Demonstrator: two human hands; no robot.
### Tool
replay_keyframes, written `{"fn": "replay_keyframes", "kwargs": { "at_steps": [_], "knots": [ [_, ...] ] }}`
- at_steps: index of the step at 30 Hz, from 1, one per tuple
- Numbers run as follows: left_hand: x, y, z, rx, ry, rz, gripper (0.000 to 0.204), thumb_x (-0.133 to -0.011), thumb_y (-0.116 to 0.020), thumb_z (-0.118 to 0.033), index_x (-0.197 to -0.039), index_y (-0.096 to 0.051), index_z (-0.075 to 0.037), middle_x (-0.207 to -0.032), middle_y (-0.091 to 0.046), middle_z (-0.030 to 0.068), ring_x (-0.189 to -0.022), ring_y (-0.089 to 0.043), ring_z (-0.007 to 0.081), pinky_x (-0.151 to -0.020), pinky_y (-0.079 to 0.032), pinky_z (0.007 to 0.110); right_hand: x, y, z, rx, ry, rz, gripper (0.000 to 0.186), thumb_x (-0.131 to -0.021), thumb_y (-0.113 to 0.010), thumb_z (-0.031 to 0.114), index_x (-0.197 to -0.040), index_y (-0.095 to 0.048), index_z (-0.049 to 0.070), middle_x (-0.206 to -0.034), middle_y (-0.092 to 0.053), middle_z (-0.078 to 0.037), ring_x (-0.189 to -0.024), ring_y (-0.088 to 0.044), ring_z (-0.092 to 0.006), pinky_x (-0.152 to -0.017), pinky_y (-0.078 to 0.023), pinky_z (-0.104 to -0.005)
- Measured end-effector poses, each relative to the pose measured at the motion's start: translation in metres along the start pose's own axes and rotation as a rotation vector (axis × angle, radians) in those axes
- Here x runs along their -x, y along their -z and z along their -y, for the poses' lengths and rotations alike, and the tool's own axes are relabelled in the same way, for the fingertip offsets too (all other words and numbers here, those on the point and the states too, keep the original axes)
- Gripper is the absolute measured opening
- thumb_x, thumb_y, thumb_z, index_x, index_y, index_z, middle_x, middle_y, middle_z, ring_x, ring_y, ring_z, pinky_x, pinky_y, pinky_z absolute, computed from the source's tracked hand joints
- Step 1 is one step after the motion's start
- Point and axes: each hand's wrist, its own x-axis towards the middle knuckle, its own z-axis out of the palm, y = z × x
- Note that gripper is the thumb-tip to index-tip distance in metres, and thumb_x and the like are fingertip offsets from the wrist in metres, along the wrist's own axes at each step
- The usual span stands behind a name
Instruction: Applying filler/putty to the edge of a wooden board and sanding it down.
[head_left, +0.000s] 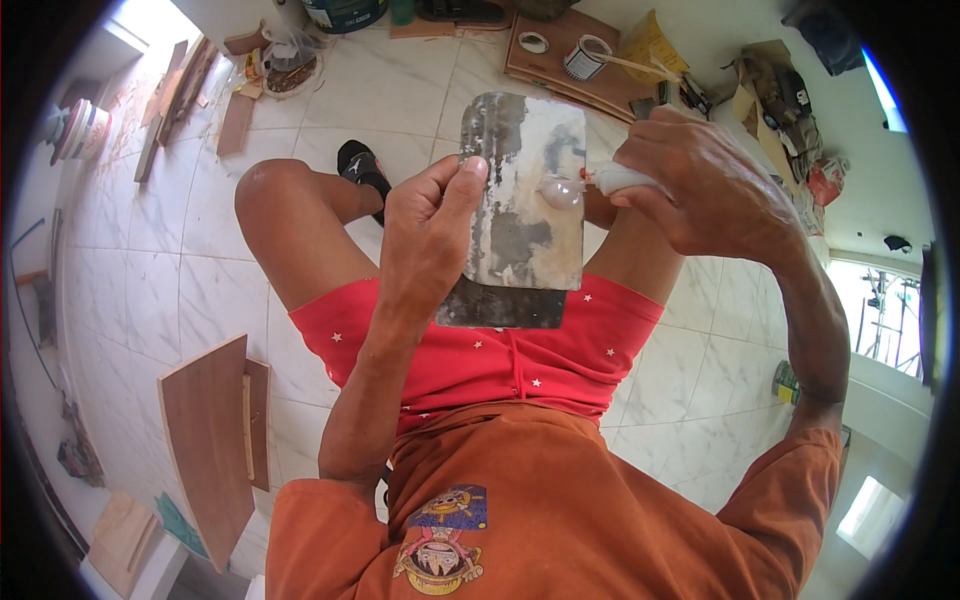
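1. Clearly, the smeared metal plate point(500, 230) is gripped at its left edge by the left hand point(430, 220), thumb pressed on its face.
2. A darker plate point(500, 308) is partly covered by it, exposed past its lower edge.
3. A pale tube point(625, 180) is enclosed by the right hand's point(705, 185) curled fingers, tip at the plate's right edge.
4. A clear blob point(560, 194) is carried near that edge.

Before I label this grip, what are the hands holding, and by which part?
The left hand holds a stained flat plate by its left edge; the right hand holds a whitish tube around its body.
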Motion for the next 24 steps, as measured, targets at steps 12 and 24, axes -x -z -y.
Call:
{"fn": "replay_keyframes", "kwargs": {
  "at_steps": [12,24],
  "knots": [
    [-0.011,0.006,0.008,0.492,0.108,-0.029,0.034,-0.104,-0.053,-0.026,-0.115,-0.066,0.004,-0.099,-0.07,0.0023,-0.084,-0.064,0.0048,-0.074,-0.051,0.021,0.014,-0.028,-0.003,-0.341,-0.155,-0.118,0.028,-0.082,-0.074,0.022,-0.103,-0.07,0.004,-0.09,-0.062,-0.011,-0.091,-0.06,-0.0297,-0.081,-0.048,-0.0396],
    [-0.019,-0.026,0.058,0.699,0.134,-0.109,0.034,-0.106,-0.048,-0.033,-0.124,-0.056,-0.006,-0.112,-0.063,0.003,-0.095,-0.064,0.0151,-0.076,-0.057,0.033,-0.013,-0.127,0.083,-0.89,-0.225,-0.926,0.037,-0.077,-0.08,0.007,-0.112,-0.068,0.006,-0.094,-0.062,-0.008,-0.075,-0.057,-0.0167,-0.065,-0.049,-0.0283]
  ]
}}
